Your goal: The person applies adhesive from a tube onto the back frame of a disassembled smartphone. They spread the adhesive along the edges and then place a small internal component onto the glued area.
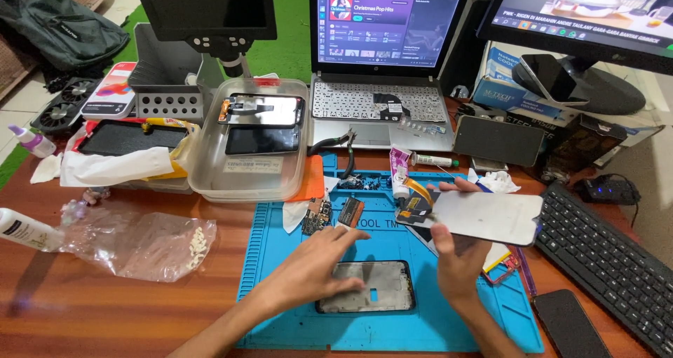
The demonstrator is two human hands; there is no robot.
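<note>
On the blue mat (280, 274), a clear tray (210, 169) holds two phone screens (263, 125).

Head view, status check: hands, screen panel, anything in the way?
Right hand holds phone screen panel above blue mat. Left hand rests on phone frame. Circuit board lies beside.

Lit laptop screen (388, 23) rear centre — dark monitor (203, 7) left, bright monitor (585, 11) right.
</note>
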